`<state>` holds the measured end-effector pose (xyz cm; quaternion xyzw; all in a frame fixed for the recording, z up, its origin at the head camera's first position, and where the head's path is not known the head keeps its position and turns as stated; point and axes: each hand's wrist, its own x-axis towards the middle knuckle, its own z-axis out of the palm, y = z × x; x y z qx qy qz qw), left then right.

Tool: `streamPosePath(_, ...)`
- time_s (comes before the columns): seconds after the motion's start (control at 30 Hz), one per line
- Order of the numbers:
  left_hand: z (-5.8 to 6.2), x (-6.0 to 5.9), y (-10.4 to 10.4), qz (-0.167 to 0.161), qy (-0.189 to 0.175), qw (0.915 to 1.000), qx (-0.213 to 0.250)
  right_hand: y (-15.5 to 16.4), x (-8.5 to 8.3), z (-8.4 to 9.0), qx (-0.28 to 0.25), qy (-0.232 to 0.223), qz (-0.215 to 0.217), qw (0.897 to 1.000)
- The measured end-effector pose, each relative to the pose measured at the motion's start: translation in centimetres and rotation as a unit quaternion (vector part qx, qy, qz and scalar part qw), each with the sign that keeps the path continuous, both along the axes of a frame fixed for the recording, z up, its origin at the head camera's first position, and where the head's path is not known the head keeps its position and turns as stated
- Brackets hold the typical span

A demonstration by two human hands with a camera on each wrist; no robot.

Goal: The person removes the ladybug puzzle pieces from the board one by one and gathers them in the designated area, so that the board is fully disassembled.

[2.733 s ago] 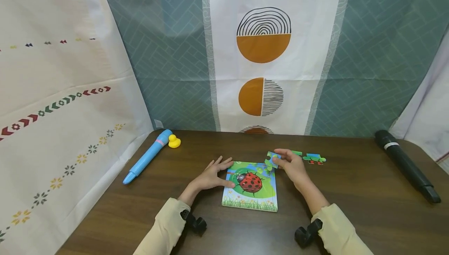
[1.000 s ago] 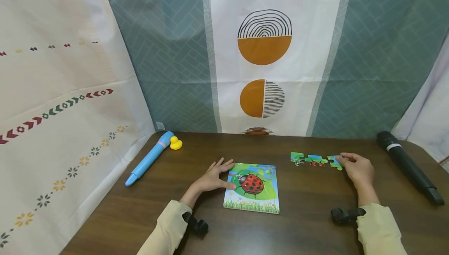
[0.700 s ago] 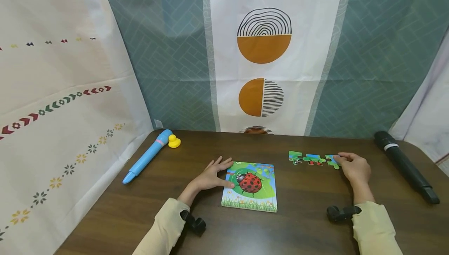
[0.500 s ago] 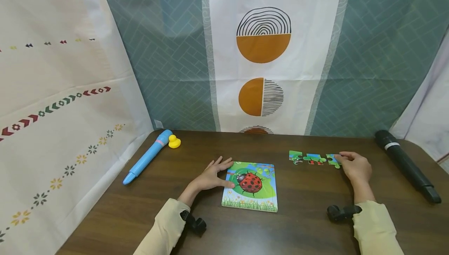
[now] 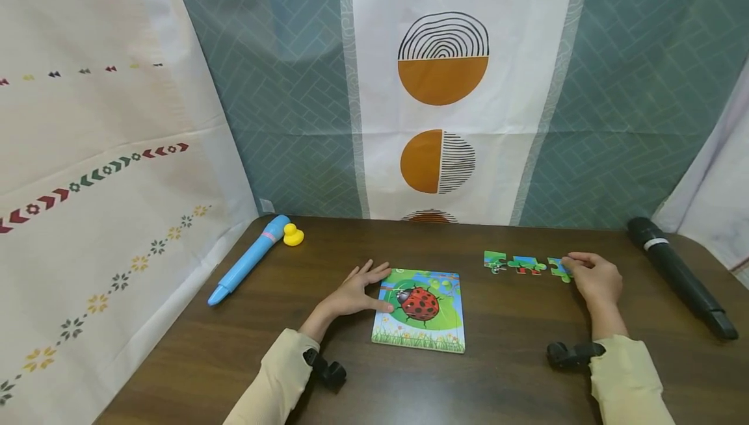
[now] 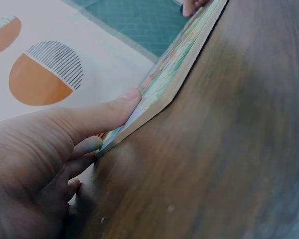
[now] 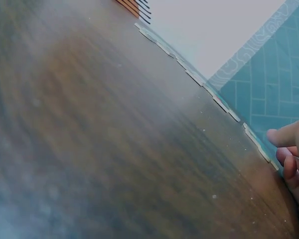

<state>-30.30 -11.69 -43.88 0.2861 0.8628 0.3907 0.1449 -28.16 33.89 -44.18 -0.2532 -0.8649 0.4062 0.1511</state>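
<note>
A square ladybug puzzle board [image 5: 418,337] lies in the middle of the table. My left hand [image 5: 348,294] rests at its left side with fingers spread; in the left wrist view the thumb [image 6: 124,102] lies on the board's top near a corner. Farther right, three loose jigsaw pieces lie in a row: a green one [image 5: 494,260], a blue, green and red one [image 5: 528,264] and a blue-green one [image 5: 558,269]. My right hand [image 5: 597,282] has its thumb and fingers at the right edge of that last piece, fingers curled; the exact contact is partly hidden.
A blue pen-shaped stick [image 5: 248,260] and a yellow rubber duck [image 5: 293,235] lie at the back left. Over on the right is a black microphone-like stick [image 5: 681,279]. Patterned cloth hangs [image 5: 292,119] behind the brown table [image 5: 445,389].
My right hand has carried the blue-green piece from the board's upper right corner to the right end of the row, where it lies on the table. The left hand keeps its place.
</note>
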Motion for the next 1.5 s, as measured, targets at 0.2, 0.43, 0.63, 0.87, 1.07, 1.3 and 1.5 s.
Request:
streamPosePath(0.2,0.1,-0.3,0.3,-0.003,0.005,1.0000,-0.003,-0.4,0.1,1.0,-0.103,0.034,-0.024,0.994)
streamPosePath(0.43,0.4,-0.8,0.6,-0.008,0.002,1.0000,-0.004,-2.3,-0.2,2.6,-0.170,0.083,0.027,0.982)
streamPosePath(0.63,0.6,-0.7,0.6,-0.006,0.001,1.0000,0.002,-5.8,-0.9,3.6,-0.172,0.124,0.105,0.972)
streamPosePath(0.87,0.2,-0.4,0.4,-0.016,-0.005,0.9999,-0.001,-11.3,-1.0,3.0,-0.171,0.066,0.214,0.959)
streamPosePath(1.07,-0.1,-0.3,0.1,-0.010,-0.005,0.9999,-0.004,-17.2,-0.1,3.1,-0.246,0.018,0.303,0.921)
streamPosePath(1.3,0.1,-0.1,-0.1,-0.003,-0.005,0.9999,-0.009,-21.7,1.0,2.7,-0.254,-0.012,0.354,0.900)
streamPosePath(1.5,0.3,0.0,0.0,-0.006,-0.003,0.9999,-0.014,-22.5,1.2,1.8,-0.166,0.012,0.379,0.910)
